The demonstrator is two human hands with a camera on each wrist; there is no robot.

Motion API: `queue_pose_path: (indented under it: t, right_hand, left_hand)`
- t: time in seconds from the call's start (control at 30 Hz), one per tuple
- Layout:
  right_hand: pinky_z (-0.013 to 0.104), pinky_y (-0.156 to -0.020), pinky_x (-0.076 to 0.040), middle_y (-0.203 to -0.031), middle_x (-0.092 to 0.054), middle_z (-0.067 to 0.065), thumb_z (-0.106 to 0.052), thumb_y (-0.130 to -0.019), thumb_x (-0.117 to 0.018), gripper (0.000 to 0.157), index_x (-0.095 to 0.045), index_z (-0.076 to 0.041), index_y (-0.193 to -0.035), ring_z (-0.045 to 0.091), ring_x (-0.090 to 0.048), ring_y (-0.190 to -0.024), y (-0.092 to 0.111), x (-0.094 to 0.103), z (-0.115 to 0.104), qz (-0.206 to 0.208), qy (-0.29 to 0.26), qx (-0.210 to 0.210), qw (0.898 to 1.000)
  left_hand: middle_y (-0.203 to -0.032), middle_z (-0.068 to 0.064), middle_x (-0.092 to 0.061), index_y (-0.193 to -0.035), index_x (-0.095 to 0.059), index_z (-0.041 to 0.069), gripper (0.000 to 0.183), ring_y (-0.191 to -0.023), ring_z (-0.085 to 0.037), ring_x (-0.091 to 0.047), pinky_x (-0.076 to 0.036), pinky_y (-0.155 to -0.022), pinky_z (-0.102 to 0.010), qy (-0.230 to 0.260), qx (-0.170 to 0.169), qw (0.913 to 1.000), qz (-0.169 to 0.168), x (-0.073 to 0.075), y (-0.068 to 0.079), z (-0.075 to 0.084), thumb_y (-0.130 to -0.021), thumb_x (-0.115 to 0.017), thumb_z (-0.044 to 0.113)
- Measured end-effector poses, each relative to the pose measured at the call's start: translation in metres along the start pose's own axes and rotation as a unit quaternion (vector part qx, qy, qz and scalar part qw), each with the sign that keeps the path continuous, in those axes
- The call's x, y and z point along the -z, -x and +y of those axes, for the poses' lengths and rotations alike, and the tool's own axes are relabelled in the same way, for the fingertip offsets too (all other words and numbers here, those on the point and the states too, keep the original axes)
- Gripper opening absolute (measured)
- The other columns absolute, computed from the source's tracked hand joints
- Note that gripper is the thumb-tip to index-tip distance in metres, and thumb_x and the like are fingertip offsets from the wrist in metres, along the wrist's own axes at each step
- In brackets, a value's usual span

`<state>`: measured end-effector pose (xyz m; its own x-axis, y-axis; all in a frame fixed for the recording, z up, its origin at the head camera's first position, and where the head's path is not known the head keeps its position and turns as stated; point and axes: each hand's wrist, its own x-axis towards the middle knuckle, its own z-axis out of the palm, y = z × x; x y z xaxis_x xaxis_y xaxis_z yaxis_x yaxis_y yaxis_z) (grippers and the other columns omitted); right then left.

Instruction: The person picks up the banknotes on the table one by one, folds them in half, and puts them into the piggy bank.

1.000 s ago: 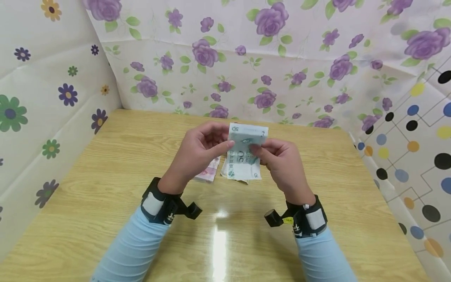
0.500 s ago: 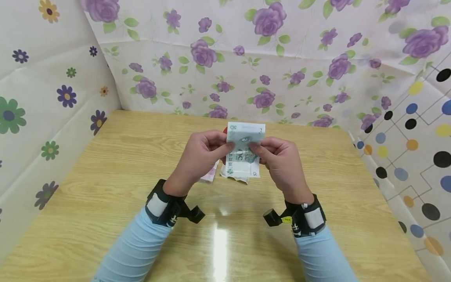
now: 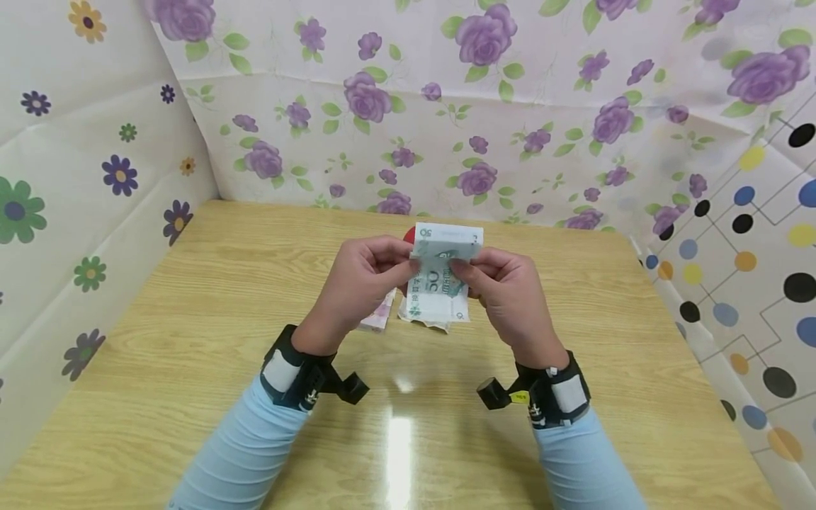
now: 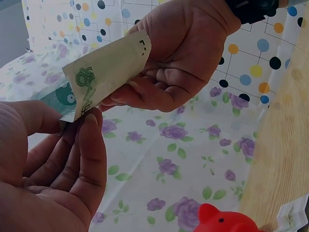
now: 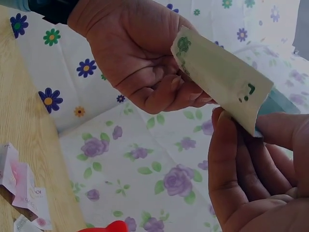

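Observation:
Both hands hold up a green banknote [image 3: 438, 301] with a printed 50, above the middle of the table in the head view. My left hand [image 3: 363, 287] pinches its left edge between thumb and fingers. My right hand [image 3: 510, 294] pinches the right side the same way, thumb on the near face. In the left wrist view, the far side of the banknote [image 4: 108, 72] shows a bent-over upper part. The right wrist view shows this bent part of the banknote [image 5: 222, 79] between the two hands too.
A red pig-shaped object [image 4: 227, 221], perhaps a piggy bank, stands behind the banknote. On the table [image 3: 191, 354], folded pink banknotes [image 3: 377, 319] lie left of other paper notes [image 3: 423, 324]. Patterned sheets [image 3: 306, 142] wall the table's back and sides.
My left hand has lowered its raised fingers and come in to the banknote's edge. The banknote has shifted slightly, and more of the red object shows behind it.

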<state>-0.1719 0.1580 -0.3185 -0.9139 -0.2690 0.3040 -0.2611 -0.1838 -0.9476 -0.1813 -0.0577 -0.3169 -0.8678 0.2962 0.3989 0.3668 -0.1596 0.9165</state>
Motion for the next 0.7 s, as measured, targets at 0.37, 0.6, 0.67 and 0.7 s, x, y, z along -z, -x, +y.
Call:
queue_pose_path:
  t: [0.37,0.6,0.67,0.7]
  right_hand:
    - [0.025,-0.062,-0.045,-0.1,-0.062,0.018,0.0,-0.093,-0.058,0.018,-0.063,0.005,-0.109,0.025,-0.054,-0.077,0.0032,0.0069,-0.0024,-0.073,-0.095,0.06,0.991]
    - [0.033,-0.074,-0.051,-0.099,-0.062,0.02,0.006,-0.093,-0.045,0.021,-0.062,0.011,-0.105,0.029,-0.06,-0.082,0.0036,0.0052,-0.0051,-0.106,-0.121,0.102,0.982]
    - [0.031,-0.073,-0.051,-0.099,-0.062,0.02,0.006,-0.092,-0.042,0.025,-0.063,0.011,-0.103,0.028,-0.06,-0.08,0.0045,0.003,-0.007,-0.098,-0.113,0.111,0.982]
    - [0.031,-0.073,-0.051,-0.099,-0.062,0.02,0.005,-0.092,-0.042,0.025,-0.063,0.011,-0.102,0.027,-0.06,-0.081,0.0051,0.0015,-0.0082,-0.091,-0.108,0.115,0.983]
  left_hand:
    - [-0.101,-0.017,-0.063,-0.102,-0.07,0.004,0.017,-0.08,-0.032,-0.059,-0.053,-0.069,-0.035,0.085,-0.052,0.9939,-0.047,0.0023,0.0028,0.003,-0.089,-0.061,-0.003]
    - [-0.097,-0.017,-0.063,-0.094,-0.07,0.001,0.02,-0.069,-0.027,-0.054,-0.048,-0.062,-0.029,0.065,-0.094,0.9926,-0.042,0.0008,0.0045,0.0044,-0.088,-0.052,-0.006]
    - [-0.093,-0.015,-0.063,-0.092,-0.07,0.0,0.021,-0.057,-0.02,-0.045,-0.04,-0.052,-0.025,0.048,-0.11,0.9922,-0.034,0.0001,0.0052,0.0051,-0.088,-0.051,-0.007]
    - [-0.091,-0.015,-0.063,-0.091,-0.07,0.0,0.022,-0.055,-0.019,-0.041,-0.036,-0.05,-0.025,0.041,-0.119,0.9916,-0.03,-0.0006,0.0057,0.0063,-0.089,-0.05,-0.007]
